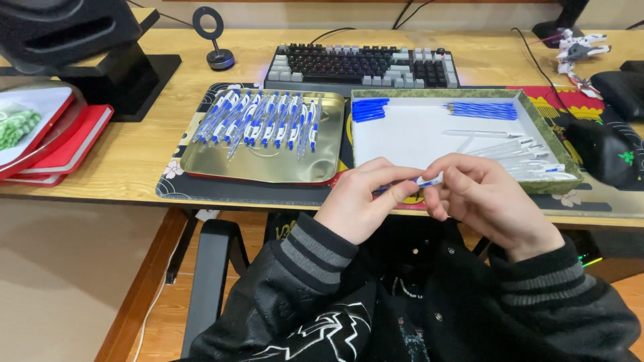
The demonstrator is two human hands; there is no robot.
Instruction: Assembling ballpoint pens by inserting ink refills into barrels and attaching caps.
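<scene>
Both hands meet just above the near edge of the tabletop [134, 157], working on one small pen [430, 179] with a white barrel and blue tip. The left hand [362, 201] pinches one end with thumb and forefinger closed on it, while the right hand [486, 201] curls its fingers around the other end, so most of the pen is hidden between them. To do this well, it seems best to keep the two parts in one straight line and press or twist gently, holding near the joint so nothing bends or slips. Just beyond the hands, the white-lined box [537, 117] holds blue caps [369, 109], blue refills [483, 110] and clear barrels [530, 157] in separate groups. The gold tray [268, 167] to the left carries a row of finished pens [261, 121], lying side by side.
</scene>
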